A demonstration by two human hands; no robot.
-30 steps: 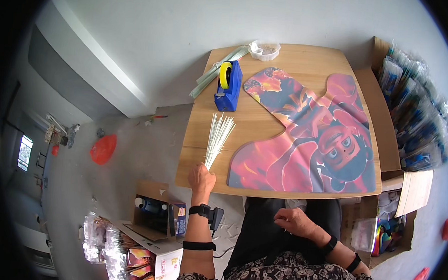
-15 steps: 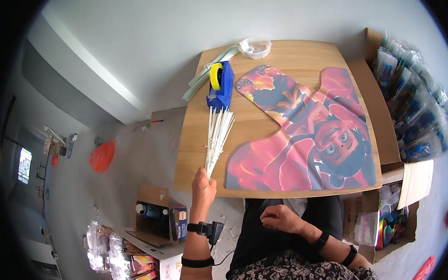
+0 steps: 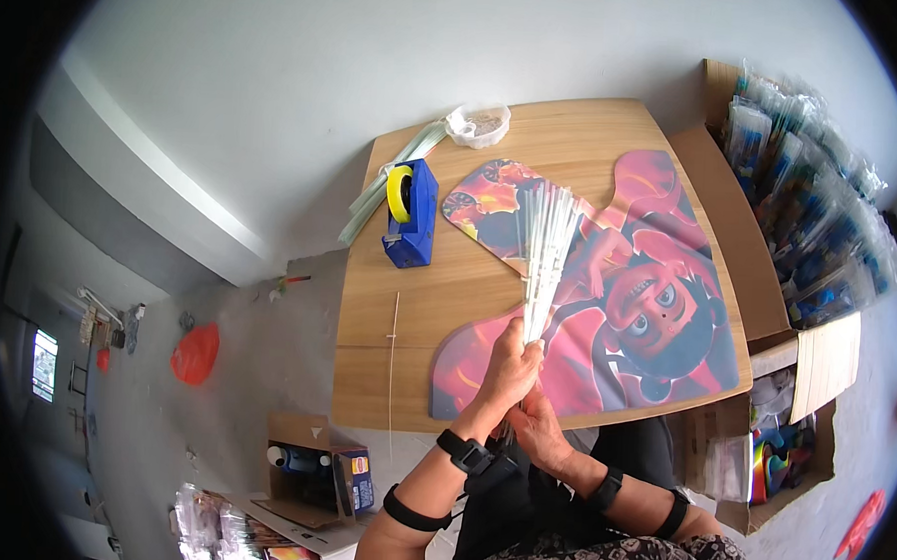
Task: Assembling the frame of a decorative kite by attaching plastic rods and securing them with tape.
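Note:
My left hand point(image 3: 510, 371) is closed round a bundle of thin white sticks point(image 3: 546, 259), which fans out at its upper end. Just below it, my right hand point(image 3: 544, 432) is closed at the bundle's lower end; its fingertips are partly hidden. Both hands are over the front edge of the wooden table point(image 3: 367, 311). Behind the sticks lies a flat, shaped cloth piece point(image 3: 575, 361) printed with a cartoon figure in red and pink. One single thin stick point(image 3: 392, 373) lies to the left, reaching past the table's front edge.
A blue tape dispenser point(image 3: 423, 219) with a yellow roll point(image 3: 396, 193) stands at the table's left. Behind it are pale long strips point(image 3: 388, 182) and a white bowl point(image 3: 478, 126). Cartons with bagged goods point(image 3: 832, 217) stand right; another open box point(image 3: 305, 469) is on the floor.
My left hand has carried the stick bundle rightward, over the printed piece. My right hand has come up to its lower end. A lone stick now lies on the table's left.

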